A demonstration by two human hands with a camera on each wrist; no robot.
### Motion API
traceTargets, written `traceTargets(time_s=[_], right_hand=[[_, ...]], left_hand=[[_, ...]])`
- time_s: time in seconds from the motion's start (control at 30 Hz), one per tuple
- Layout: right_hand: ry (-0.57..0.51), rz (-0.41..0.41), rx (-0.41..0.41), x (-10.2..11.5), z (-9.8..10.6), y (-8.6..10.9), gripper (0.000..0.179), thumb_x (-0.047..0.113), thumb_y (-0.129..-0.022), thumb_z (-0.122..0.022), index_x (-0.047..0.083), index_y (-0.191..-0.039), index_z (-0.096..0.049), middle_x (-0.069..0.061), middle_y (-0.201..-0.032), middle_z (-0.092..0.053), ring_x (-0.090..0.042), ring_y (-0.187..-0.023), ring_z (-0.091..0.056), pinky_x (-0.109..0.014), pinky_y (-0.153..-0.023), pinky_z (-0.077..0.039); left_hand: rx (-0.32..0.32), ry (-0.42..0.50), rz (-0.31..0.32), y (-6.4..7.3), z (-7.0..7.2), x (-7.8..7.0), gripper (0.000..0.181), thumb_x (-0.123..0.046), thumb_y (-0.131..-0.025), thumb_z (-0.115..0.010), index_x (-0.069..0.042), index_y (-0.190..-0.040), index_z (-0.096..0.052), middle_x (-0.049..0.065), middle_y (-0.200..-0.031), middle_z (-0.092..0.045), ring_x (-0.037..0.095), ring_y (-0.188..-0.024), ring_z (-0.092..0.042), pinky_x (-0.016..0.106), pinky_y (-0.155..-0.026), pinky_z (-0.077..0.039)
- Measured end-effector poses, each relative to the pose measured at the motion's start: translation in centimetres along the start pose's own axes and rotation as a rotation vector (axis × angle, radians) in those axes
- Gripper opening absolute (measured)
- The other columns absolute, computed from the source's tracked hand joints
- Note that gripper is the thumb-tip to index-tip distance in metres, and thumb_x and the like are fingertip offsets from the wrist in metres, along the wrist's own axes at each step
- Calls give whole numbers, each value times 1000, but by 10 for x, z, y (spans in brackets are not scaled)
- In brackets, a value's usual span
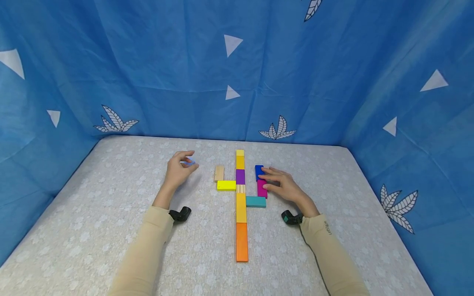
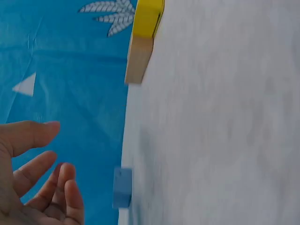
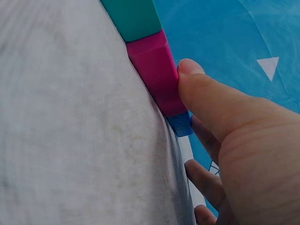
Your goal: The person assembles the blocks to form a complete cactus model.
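Note:
My left hand (image 1: 178,169) hovers over the left of the table, thumb and fingers apart, holding nothing. Under its fingers lies a light blue block (image 2: 123,187), partly hidden in the head view. My right hand (image 1: 283,183) is at a dark blue block (image 1: 259,172) and a magenta block (image 1: 262,189), which lie end to end. Its thumb (image 3: 206,91) rests against the magenta block's side, and its other fingers extend beside the blue one. A teal block (image 1: 256,202) joins the magenta block to a central row that includes a purple block (image 1: 240,176).
The row runs from a small yellow block (image 1: 240,152) down to an orange block (image 1: 242,242). On its left side a bright yellow block (image 1: 226,186) meets a plain wooden block (image 1: 219,173). Blue curtains (image 1: 166,74) stand behind the table (image 1: 207,255).

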State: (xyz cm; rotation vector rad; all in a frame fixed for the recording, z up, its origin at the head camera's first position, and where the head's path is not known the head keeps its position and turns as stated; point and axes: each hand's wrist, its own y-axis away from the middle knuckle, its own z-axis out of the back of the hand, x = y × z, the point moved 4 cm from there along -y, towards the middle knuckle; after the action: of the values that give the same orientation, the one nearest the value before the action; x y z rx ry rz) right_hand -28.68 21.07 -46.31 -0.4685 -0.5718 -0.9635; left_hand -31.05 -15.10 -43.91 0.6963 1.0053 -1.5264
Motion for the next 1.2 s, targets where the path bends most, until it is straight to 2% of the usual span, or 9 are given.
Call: traceTargets(time_s=[0.1, 0.23, 0.4, 0.67, 1.2], right_hand=[[0, -1, 0, 1, 1, 0, 39, 21, -94, -66, 12, -131, -64, -9, -152, -45, -39, -145, -30, -63, -116, -21], [-1, -6, 5, 1, 1, 0, 39, 21, -94, -66, 12, -132, -63, -9, -152, -45, -39, -145, -30, -64, -116, -20], [5, -2, 11, 2, 0, 0, 40, 23, -94, -66, 13, -132, -63, -9, -152, -44, -39, -145, -29, -65, -115, -20], [9, 4, 6, 1, 0, 0, 39, 23, -94, -66, 13, -132, -63, -8, -152, -45, -38, -145, -30, -64, -116, -21], [0, -18, 10, 1, 0, 1, 39, 23, -94, -65, 14, -132, -63, -7, -153, -44, -38, -145, -30, -64, -116, -21]], left_hand=[[-17, -9, 75, -3, 11, 11, 53, -9, -87, -71, 0, -136, -54, 19, -136, -48, 37, -108, -55, 44, -86, -49], [26, -30, 165, -4, 19, 24, 62, -13, -87, -72, -2, -143, -47, 20, -145, -40, 39, -122, -49, 51, -95, -48], [51, -46, 219, -6, 21, 34, 66, -13, -87, -71, -2, -146, -42, 21, -146, -38, 39, -129, -44, 52, -101, -45], [27, -45, 243, -8, 20, 43, 64, -13, -86, -72, -1, -143, -45, 22, -139, -44, 37, -124, -48, 48, -99, -46], [-43, -74, 203, -12, 12, 45, 49, -13, -84, -72, 4, -128, -58, 20, -113, -57, 28, -98, -54, 40, -90, -45]])
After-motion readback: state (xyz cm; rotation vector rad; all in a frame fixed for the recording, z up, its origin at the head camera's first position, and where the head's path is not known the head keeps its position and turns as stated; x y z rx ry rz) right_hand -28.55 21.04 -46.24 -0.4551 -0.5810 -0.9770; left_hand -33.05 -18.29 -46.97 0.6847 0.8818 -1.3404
